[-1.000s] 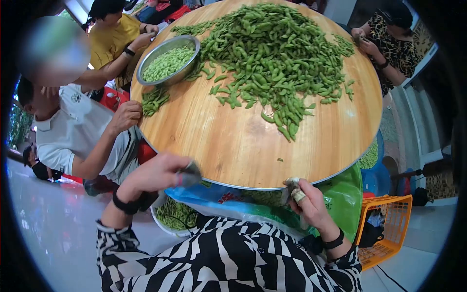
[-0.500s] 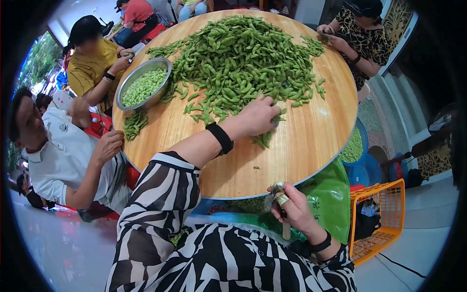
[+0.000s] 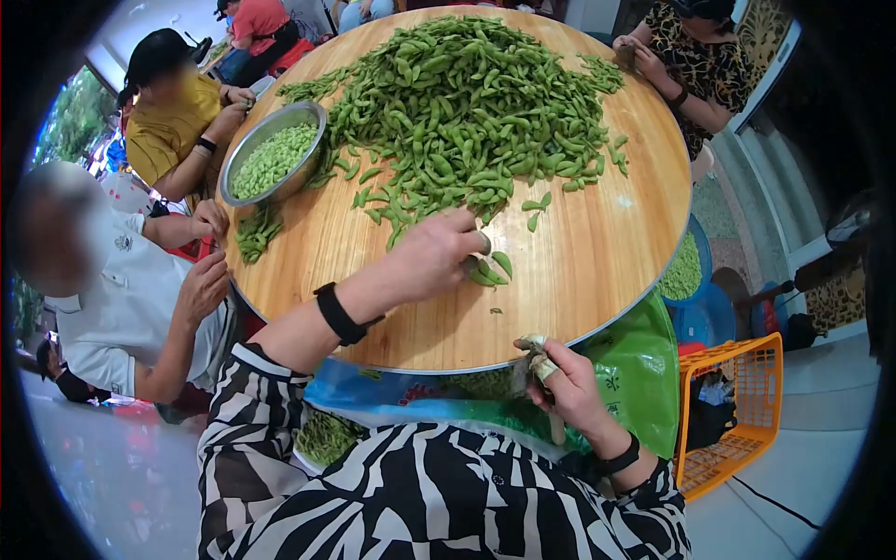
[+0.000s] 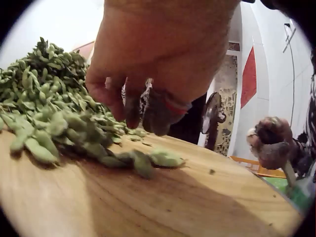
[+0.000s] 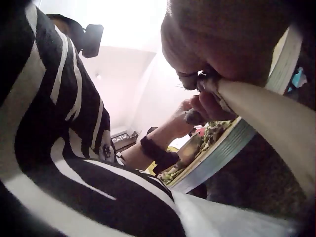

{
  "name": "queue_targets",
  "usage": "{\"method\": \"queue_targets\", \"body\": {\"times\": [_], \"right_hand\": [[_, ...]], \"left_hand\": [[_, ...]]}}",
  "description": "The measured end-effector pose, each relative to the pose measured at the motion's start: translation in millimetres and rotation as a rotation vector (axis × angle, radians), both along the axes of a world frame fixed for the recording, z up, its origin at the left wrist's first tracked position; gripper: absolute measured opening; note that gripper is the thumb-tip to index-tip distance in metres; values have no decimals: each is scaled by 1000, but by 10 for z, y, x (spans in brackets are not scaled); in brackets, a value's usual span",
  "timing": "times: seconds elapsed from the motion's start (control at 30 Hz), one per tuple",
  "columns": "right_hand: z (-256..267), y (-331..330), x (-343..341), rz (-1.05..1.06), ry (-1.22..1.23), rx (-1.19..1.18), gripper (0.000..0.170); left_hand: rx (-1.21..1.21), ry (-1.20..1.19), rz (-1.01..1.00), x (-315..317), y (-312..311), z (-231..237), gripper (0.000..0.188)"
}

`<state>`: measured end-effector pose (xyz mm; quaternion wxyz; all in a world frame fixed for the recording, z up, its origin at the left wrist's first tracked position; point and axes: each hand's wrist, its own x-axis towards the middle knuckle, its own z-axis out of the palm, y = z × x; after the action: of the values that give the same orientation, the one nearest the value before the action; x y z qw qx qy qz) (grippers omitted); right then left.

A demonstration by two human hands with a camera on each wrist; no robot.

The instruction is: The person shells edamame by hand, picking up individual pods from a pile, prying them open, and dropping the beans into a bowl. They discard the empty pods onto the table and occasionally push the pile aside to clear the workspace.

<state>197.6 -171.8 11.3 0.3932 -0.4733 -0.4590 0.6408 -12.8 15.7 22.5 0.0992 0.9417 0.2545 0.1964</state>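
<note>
My left hand reaches over the round wooden table, fingers bent down. Loose green edamame pods lie right at its fingertips, near the front of the large edamame heap. In the left wrist view, dark-covered fingertips hang over a string of pods; the palm side is hidden, so I cannot tell whether it grips any. At the near table edge my right hand, its thumb wrapped in pale material, grips a pale stick-like handle. The handle extends below the fist.
A metal bowl of shelled beans stands at the table's left. Three people sit around the table. Below the near edge are green plastic sheeting and a tub of pods. An orange crate and blue basins stand at right.
My left hand went from the near left edge out to the front of the heap, then drew back toward me, with pods now at its fingertips. The right hand stays at the edge.
</note>
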Motion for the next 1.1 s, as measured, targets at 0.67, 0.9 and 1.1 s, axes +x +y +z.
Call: {"method": "queue_targets", "body": {"times": [0.67, 0.9, 1.1], "right_hand": [[-66, 88, -91, -254, 67, 16, 37], [-21, 156, -221, -205, 167, 7, 42], [26, 200, -264, -171, 138, 18, 44]], "left_hand": [[-500, -278, 154, 469, -360, -25, 22], [-538, -446, 171, 138, -399, -56, 24], [-739, -495, 200, -25, -562, 137, 23]]}}
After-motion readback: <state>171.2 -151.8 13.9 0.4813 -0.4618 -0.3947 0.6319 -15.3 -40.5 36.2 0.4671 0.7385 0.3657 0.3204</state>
